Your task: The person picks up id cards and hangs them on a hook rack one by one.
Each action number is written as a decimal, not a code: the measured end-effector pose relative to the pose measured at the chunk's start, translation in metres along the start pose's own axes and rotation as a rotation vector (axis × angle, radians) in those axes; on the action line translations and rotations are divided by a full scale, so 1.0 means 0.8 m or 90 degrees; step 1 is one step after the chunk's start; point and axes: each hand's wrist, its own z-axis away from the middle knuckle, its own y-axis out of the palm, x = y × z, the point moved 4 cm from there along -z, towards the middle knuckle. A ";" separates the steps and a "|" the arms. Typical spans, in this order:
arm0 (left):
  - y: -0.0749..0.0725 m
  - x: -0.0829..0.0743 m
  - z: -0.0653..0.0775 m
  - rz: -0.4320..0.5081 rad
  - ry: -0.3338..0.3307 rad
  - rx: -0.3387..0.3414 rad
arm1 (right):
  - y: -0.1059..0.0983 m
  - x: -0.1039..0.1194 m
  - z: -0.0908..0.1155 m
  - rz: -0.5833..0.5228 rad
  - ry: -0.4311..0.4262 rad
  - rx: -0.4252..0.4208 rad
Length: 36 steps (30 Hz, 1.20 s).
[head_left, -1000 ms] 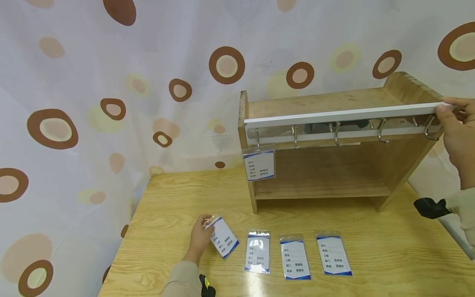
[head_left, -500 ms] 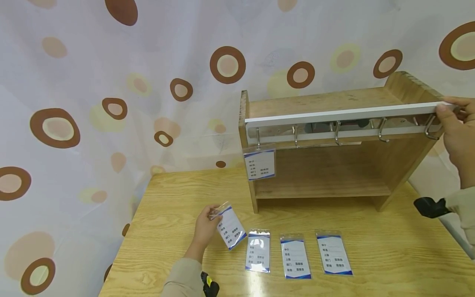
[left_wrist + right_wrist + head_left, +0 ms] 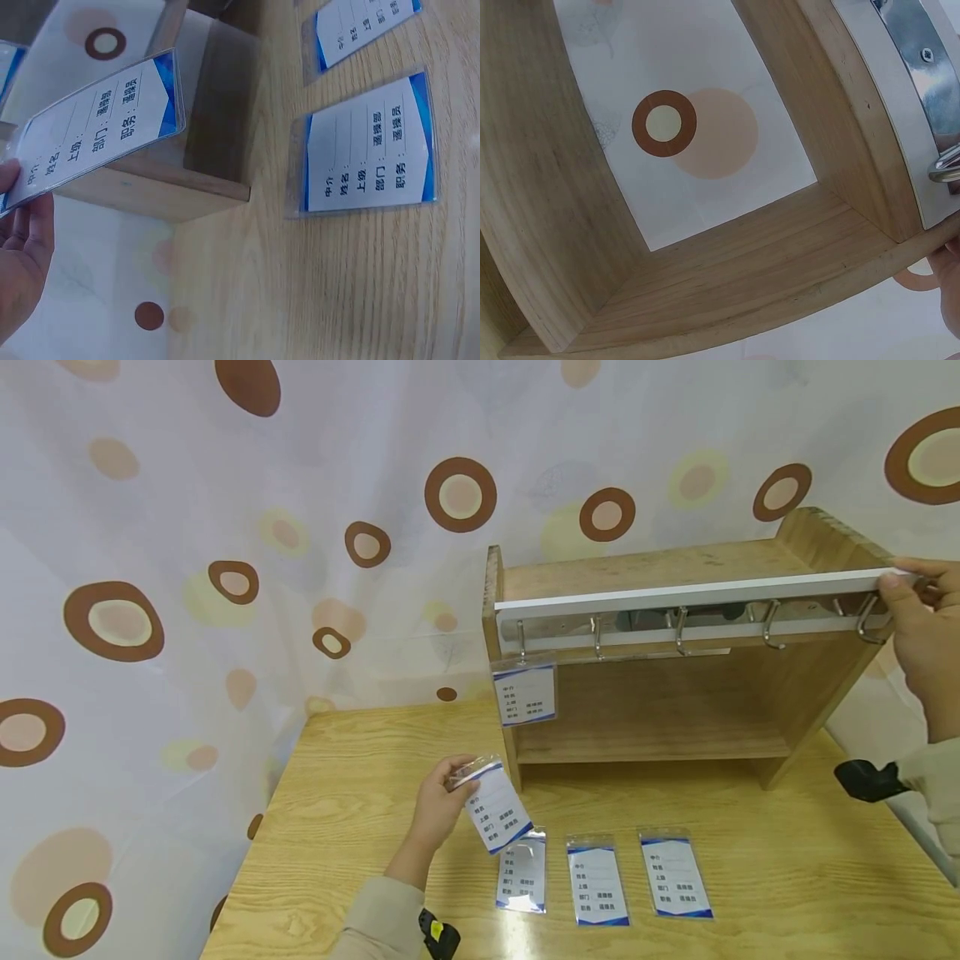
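Observation:
My left hand (image 3: 437, 810) pinches a clear-sleeved name badge (image 3: 500, 814) by its top edge, raised over the table and tilted. In the left wrist view the held badge (image 3: 97, 127) shows printed lines and a blue corner, with thumb and fingers at its left end. My right hand (image 3: 926, 639) grips the right end of a white hook rail (image 3: 697, 595) on the wooden shelf (image 3: 652, 756), thumb in front. Another badge (image 3: 525, 696) hangs from the leftmost hook. Three more lie in a row: one partly covered (image 3: 522, 881), a middle one (image 3: 598, 883) and a right one (image 3: 677, 877).
Several metal hooks (image 3: 682, 631) stick out along the rail. The shelf stands at the back right of the wood-grain table (image 3: 352, 768). Behind it hangs a white curtain (image 3: 300, 468) printed with brown rings.
My left hand has lifted the badge and carried it right and toward the shelf; it now overlaps the leftmost lying badge. The right hand stays on the rail's end.

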 end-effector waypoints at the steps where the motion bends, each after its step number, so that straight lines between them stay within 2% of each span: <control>1: 0.002 -0.004 0.001 0.001 0.007 0.004 | 0.000 0.000 0.000 -0.002 -0.001 0.001; 6: 0.011 -0.029 0.004 0.004 0.027 0.011 | 0.001 0.000 0.000 -0.003 -0.003 0.000; 12: 0.025 -0.076 0.018 -0.012 0.078 0.035 | 0.001 0.000 0.000 0.009 0.002 -0.001; 15: 0.033 -0.093 0.022 -0.018 0.091 0.047 | 0.000 0.000 0.000 0.018 0.002 0.001; 22: 0.049 -0.118 0.017 0.000 0.116 0.054 | 0.000 -0.001 0.001 0.016 0.005 0.005; 29: 0.064 -0.143 0.008 0.020 0.148 0.092 | 0.001 0.000 0.001 0.027 0.002 0.008; 32: 0.069 -0.148 0.002 0.018 0.154 0.091 | 0.001 0.001 0.001 0.026 0.000 0.005; 36: 0.077 -0.146 -0.013 0.002 0.186 0.090 | 0.000 -0.001 0.001 0.011 0.004 -0.005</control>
